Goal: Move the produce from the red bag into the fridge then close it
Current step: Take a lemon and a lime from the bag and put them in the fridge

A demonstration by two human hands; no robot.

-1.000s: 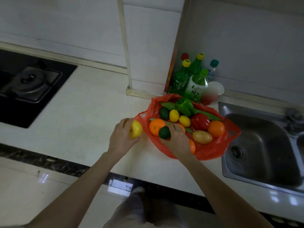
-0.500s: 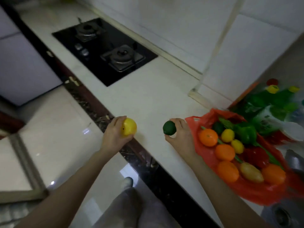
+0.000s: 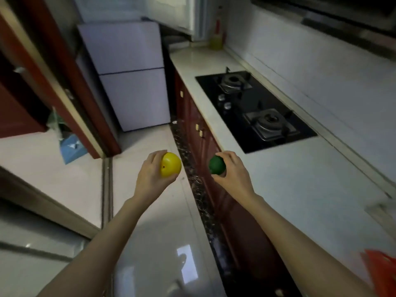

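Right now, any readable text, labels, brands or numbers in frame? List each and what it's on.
None readable.
Bottle on the far counter: any label is too blurred to read.
Fridge: plain doors, no visible text.
Hob: knobs show no legible markings.
Yellow fruit in the left hand and green fruit in the right hand: no stickers seen.

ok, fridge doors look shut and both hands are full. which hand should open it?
Probably the left. The fridge stands ahead on the left, so the left hand with the yellow fruit is nearer its side. The right hand grips the green fruit by the counter. Either must free fingers first.
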